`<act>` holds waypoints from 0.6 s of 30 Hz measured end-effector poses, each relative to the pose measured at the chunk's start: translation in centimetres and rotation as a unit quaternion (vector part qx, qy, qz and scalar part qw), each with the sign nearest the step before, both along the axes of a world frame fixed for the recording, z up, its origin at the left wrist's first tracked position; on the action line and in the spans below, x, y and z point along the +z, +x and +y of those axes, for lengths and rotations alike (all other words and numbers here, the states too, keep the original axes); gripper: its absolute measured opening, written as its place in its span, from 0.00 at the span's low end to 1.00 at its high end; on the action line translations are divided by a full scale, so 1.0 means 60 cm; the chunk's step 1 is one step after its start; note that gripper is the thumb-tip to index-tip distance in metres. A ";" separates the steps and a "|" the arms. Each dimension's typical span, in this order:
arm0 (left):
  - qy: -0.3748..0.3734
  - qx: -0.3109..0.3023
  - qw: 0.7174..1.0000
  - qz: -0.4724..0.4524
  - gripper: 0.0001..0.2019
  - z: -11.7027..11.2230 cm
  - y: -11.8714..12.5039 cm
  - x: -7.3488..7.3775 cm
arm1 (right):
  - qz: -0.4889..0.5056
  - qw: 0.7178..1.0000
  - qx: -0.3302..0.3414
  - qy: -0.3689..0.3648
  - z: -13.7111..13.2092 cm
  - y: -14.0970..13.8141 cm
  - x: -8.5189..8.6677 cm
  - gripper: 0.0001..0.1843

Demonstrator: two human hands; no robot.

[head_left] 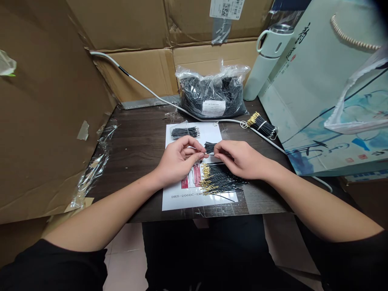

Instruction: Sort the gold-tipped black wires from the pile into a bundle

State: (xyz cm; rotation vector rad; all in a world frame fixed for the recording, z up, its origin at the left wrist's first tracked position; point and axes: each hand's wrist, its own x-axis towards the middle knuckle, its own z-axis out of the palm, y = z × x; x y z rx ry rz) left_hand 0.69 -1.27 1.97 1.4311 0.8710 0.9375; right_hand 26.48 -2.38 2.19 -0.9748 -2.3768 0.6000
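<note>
Over the printed sheet point(172, 200), my left hand point(183, 159) pinches thumb to forefinger on something tiny with a light metallic glint. Just beside it, fingertips nearly meeting, my right hand point(238, 157) is closed on a thin wire, mostly hidden by the fingers. Below both hands lies a loose spread of black wires with gold-coloured terminals point(222, 178). A small pile of short black pieces point(209, 147) sits behind the fingertips, partly covered by my right hand. Farther back on the sheet lies a bundle of black pieces point(184, 132) on clear plastic.
A clear bag of black pieces point(214, 95) stands at the back, beside a pale green bottle point(266, 60). A tied bundle of gold-tipped wires point(262, 124) lies right, near a large paper bag point(318, 101). A white cable point(151, 93) crosses the table. Cardboard walls point(45, 101) enclose the left and back.
</note>
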 end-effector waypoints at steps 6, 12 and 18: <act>0.058 -0.002 0.998 0.034 0.10 -0.003 -0.004 -0.005 | 0.023 1.000 0.001 -0.004 0.000 -0.003 0.003 0.04; 0.077 -0.021 0.996 0.043 0.09 -0.006 -0.006 -0.010 | 0.045 0.999 0.003 0.005 -0.002 -0.007 0.000 0.06; 0.074 -0.021 0.996 0.041 0.09 -0.010 -0.005 -0.009 | 0.057 0.998 -0.001 0.001 -0.006 -0.014 -0.003 0.05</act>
